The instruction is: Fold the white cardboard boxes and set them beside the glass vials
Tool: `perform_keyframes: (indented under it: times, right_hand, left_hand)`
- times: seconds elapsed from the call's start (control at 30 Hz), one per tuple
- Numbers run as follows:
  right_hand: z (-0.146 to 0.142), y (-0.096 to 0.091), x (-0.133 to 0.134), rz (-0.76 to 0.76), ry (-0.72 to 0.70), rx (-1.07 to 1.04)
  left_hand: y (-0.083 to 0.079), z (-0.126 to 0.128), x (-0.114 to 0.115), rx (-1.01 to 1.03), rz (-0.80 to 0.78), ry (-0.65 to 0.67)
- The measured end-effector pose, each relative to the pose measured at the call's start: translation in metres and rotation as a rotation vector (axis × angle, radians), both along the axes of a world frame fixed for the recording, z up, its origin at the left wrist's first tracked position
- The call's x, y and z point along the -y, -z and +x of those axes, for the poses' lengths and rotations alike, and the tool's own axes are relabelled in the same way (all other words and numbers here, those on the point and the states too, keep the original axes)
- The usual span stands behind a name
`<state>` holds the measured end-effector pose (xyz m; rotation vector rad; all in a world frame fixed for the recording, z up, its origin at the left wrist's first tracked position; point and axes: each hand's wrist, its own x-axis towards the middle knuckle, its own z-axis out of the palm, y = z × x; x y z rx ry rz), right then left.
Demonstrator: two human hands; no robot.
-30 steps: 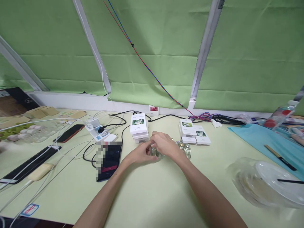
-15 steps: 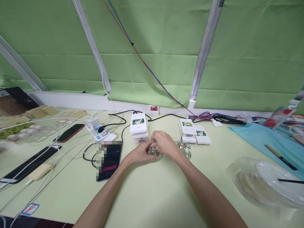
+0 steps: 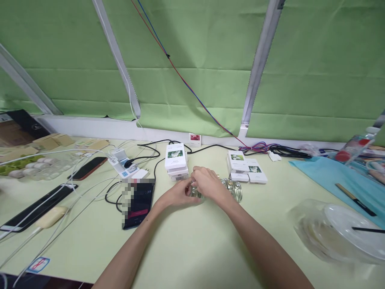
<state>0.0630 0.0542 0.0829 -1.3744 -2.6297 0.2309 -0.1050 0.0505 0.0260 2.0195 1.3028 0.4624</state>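
Observation:
A small clear glass bottle (image 3: 196, 192) stands on the table in the middle of the view. Round its left and front sides curl the fingers and thumb of my left hand (image 3: 178, 195). My right hand (image 3: 207, 183) reaches over from the right, its fingers pinched together at the bottle's top. What lies under those fingertips is hidden. Directly to the right is a row of similar glass bottles (image 3: 237, 192) with metallic tops, partly covered by my right hand and wrist. Behind my left hand sits a stack of white boxes (image 3: 175, 157) with a flower picture.
More white boxes (image 3: 255, 171) lie behind the bottle row. A phone (image 3: 140, 204), a power strip (image 3: 123, 165) and loose cables occupy the left. On the right are a lidded plastic tub (image 3: 345, 228), a blue cloth (image 3: 327, 172) and a utility knife (image 3: 356, 199).
Both hands keep almost the same place and hold at the small bottle. My right-hand fingers have shifted very slightly; nothing else has visibly moved.

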Motion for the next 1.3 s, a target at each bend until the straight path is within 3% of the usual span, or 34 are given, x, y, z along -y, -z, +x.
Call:
perform_keyframes:
  times: [0.33, 1.3]
  right_hand:
    - [0.0030, -0.0073, 0.0033, -0.005, -0.003, 0.053]
    - [0.0055, -0.0018, -0.0009, -0.021, -0.019, 0.034]
  left_hand:
    - [0.0004, -0.0006, 0.0001, 0.010, -0.012, -0.022]
    - [0.0047, -0.0032, -0.0020, -0.009, 0.009, -0.004]
